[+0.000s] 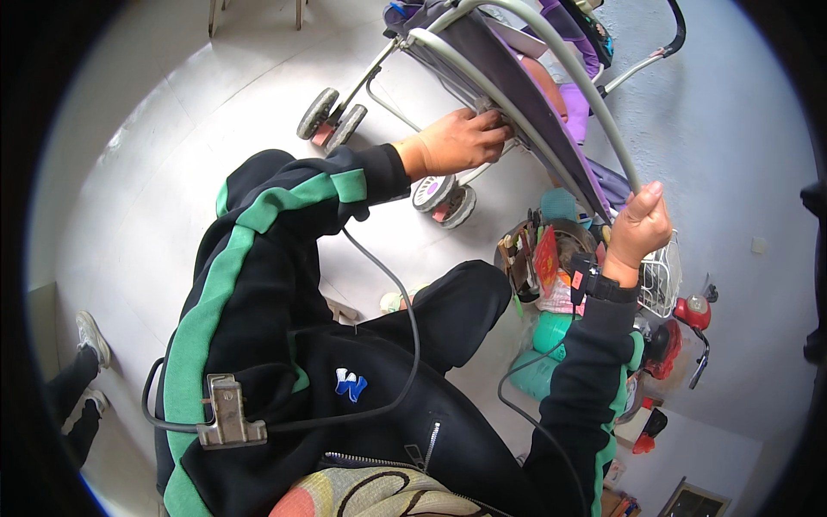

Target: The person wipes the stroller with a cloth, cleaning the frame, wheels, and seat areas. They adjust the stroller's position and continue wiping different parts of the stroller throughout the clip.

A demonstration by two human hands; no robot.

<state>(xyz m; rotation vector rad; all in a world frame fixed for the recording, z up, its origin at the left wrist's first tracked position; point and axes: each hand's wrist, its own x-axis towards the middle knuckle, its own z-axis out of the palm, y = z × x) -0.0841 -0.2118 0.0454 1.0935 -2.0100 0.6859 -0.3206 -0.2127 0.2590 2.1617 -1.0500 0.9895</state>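
A baby stroller [517,97] with dark grey-purple fabric and a pale tubular frame stands tilted before me. My right hand [639,226] is closed around the end of its curved tube [585,77]; a black device is strapped at that wrist. At the lower part of the frame, my left hand [462,139] presses a small grey wad [483,105], perhaps a rag, against a tube. The fingers hide most of the wad. Two pairs of stroller wheels, one upper pair [333,119] and one lower pair [444,200], show beyond and below my left hand.
Beside my right forearm stand a container of assorted tools [526,252], a red packet [546,258] and green bundles [536,371]. Farther right are a white wire basket [660,274] and a red vehicle lamp [694,312]. A black cable [413,323] loops across my lap. Another person's feet [94,339] are at left.
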